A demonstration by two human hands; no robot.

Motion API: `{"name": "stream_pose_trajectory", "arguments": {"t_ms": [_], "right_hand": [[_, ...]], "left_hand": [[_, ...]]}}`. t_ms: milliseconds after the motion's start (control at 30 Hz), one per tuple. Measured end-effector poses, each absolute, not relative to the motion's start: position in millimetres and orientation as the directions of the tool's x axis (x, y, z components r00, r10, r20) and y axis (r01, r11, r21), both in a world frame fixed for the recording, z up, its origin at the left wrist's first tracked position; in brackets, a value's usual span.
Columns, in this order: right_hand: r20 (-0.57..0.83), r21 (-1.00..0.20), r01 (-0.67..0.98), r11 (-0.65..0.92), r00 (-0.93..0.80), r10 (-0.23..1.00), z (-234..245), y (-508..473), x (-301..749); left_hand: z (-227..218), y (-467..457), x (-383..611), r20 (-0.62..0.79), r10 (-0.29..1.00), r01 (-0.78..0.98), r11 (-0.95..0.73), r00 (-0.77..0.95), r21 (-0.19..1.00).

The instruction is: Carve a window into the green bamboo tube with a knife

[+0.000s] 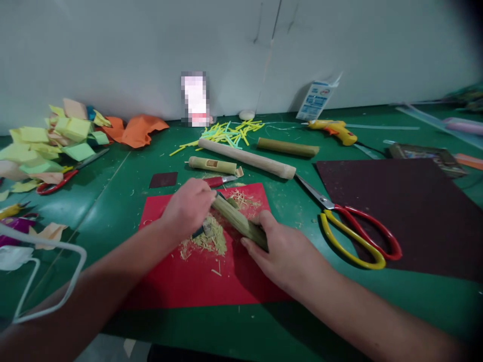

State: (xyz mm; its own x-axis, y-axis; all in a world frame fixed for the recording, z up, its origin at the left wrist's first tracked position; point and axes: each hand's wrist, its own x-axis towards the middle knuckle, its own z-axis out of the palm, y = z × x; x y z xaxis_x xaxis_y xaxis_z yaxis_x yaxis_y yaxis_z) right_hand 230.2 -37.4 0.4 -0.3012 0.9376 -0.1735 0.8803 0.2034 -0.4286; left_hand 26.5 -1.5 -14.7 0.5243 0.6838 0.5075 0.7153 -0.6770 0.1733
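One tube [238, 219] is angling above the sheet [196, 284], your right grip [283, 249] clamping its near end; your left grip [191, 205] is meeting its far end, the view not showing whether it is clamping anything. You are apparently shaving the tube; the next stroke is likely needing a steady right grip. Shavings [213, 240] are lying on the sheet; the carton [317, 100] is hiding its contents.

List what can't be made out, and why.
Head view: how the left hand meets the held bamboo, hidden by that hand.
Head view: near end of the bamboo, covered by the right hand.
Head view: content of the screen, pixelated.
Head view: print on the box, too small.
Head view: right side of the dark sheet, cut off by the frame.
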Motion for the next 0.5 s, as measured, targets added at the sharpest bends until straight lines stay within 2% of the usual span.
{"name": "stream_pose_trajectory", "arguments": {"t_ms": [133, 233, 400, 500], "right_hand": [[-0.165, -0.436, 0.873, 0.217, -0.314, 0.935, -0.2, -37.9, 230.4], [-0.149, -0.436, 0.876, 0.208, -0.298, 0.943, -1.2, -37.8, 230.9], [-0.156, -0.428, 0.877, 0.22, -0.311, 0.937, -0.8, -37.2, 231.3], [-0.15, -0.439, 0.874, 0.21, -0.302, 0.942, -0.3, -37.5, 231.3]], "left_hand": [[-15.1, -2.2, 24.1, 0.438, 0.68, 0.679, -0.709, 0.588, 0.19], [-13.3, -1.0, 22.9, 0.506, 0.704, 0.727, -0.657, 0.498, 0.199], [-12.1, -5.4, 27.0, 0.47, 0.669, 0.664, -0.718, 0.576, 0.209], [-12.6, -6.6, 27.4, 0.524, 0.679, 0.701, -0.684, 0.514, 0.199]]}}
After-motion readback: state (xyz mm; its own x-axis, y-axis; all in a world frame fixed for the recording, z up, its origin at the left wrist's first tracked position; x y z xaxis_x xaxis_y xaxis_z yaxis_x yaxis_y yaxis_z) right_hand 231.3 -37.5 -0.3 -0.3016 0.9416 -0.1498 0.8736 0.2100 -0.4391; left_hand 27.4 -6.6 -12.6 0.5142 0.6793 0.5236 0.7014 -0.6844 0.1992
